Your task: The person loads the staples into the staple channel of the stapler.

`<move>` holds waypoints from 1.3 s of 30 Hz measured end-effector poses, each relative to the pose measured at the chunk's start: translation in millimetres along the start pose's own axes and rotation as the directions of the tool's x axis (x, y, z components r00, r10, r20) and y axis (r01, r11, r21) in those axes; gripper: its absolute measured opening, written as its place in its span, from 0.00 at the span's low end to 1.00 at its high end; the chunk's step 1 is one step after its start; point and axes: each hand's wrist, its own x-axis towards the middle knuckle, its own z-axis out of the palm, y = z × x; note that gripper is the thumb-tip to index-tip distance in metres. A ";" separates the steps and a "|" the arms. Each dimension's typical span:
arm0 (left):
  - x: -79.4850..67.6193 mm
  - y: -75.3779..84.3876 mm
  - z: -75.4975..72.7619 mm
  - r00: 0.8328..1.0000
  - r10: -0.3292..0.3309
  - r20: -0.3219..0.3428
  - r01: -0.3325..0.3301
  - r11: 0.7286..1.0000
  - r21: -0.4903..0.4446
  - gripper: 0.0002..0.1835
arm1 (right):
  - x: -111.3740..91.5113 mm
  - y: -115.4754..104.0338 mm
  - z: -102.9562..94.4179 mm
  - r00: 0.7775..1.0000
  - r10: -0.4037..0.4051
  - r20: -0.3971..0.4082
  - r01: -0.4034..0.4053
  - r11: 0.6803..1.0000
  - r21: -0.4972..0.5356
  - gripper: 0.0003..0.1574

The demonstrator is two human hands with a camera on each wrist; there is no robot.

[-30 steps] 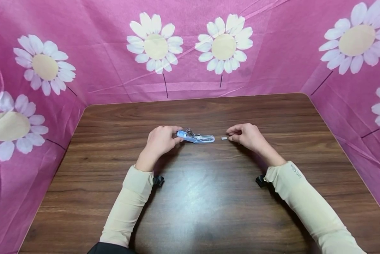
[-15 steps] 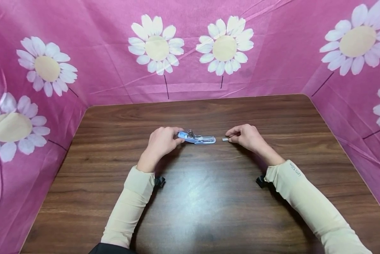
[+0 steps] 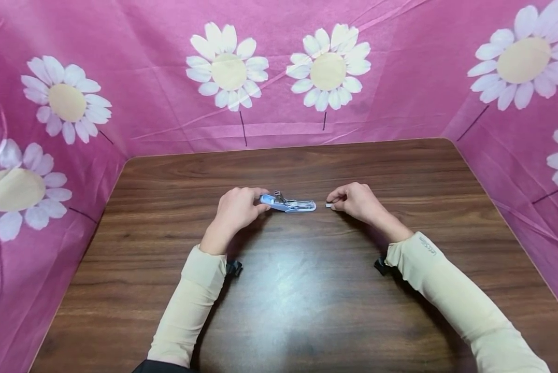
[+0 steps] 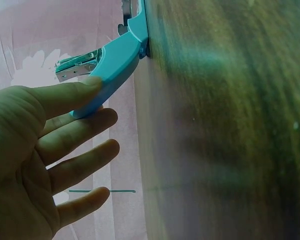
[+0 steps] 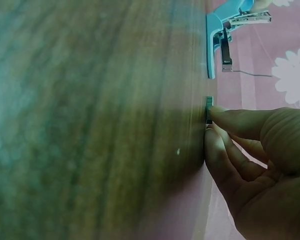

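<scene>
A light blue stapler lies swung open on the wooden table, its metal magazine exposed. My left hand pinches the raised rear end of the stapler between thumb and forefinger; the other fingers spread loose below it in the left wrist view. Just right of the stapler's tip is a short grey strip of staples, low at the tabletop. My right hand holds this staple strip by its right end, thumb and fingertips drawn together, covering part of it. A small gap separates strip and stapler.
The brown wooden table stretches around both hands. A pink cloth printed with white daisies hangs behind the table and at both sides. Black wrist mounts sit under the pale sleeves.
My right hand has slid slightly left, its fingertips closing over the end of the staple strip, so less of it shows. The left hand and stapler stay almost still.
</scene>
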 end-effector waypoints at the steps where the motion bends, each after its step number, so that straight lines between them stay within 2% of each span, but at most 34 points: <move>1: -0.3 -0.4 0.1 1.000 -0.002 -0.001 0.002 1.000 0.003 0.19 | 0.7 -0.7 0.0 1.000 -0.001 0.001 0.001 1.000 -0.003 0.10; 19: -2.0 -0.6 -2.6 1.000 -0.018 0.014 0.017 1.000 0.010 0.19 | 2.6 -3.6 2.3 0.997 -0.067 -0.026 0.065 0.996 -0.060 0.06; 28: -1.2 -0.9 -1.8 1.000 -0.007 0.011 0.007 1.000 0.002 0.19 | 4.0 -7.7 -0.4 0.990 -0.139 0.000 0.138 0.977 -0.160 0.04; 39: -0.8 0.4 -1.2 1.000 0.000 0.015 0.000 1.000 -0.004 0.19 | 3.1 -7.6 0.9 0.988 -0.154 0.008 0.153 0.969 -0.195 0.04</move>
